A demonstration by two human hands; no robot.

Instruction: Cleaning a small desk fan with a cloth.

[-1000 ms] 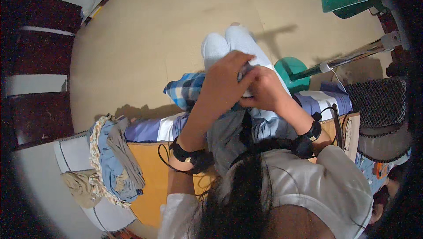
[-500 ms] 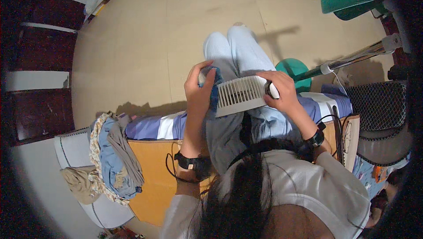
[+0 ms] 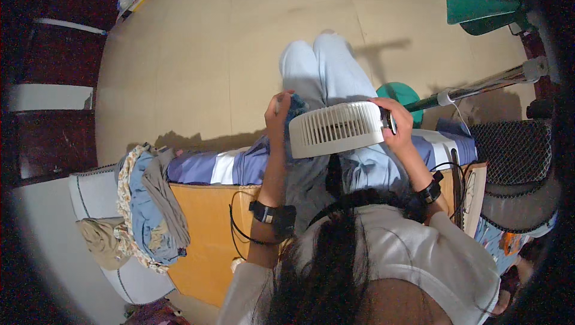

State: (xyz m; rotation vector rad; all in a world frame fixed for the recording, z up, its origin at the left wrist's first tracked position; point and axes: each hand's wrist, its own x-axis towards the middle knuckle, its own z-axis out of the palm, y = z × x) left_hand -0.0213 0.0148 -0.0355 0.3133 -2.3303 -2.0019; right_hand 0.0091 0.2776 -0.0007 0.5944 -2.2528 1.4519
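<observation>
Your right grip (image 3: 398, 126) curls around one end of a white slatted housing (image 3: 335, 144), your left grip (image 3: 277, 115) clutches blue cloth (image 3: 297, 105) beside it; how much is finished doesn't show.

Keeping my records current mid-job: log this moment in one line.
left hand: holding crumpled blue cloth | right hand: gripping right end of white slatted plastic housing | housing position: above pale-blue trousers

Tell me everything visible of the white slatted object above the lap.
The white slatted object looks like plastic: a rounded, drum-like body with narrow slats along its visible side. The right hand grips its right end, where a dark part shows. It is above the pale trousers. The left hand holds blue cloth near its left end; contact there is unclear.
</observation>
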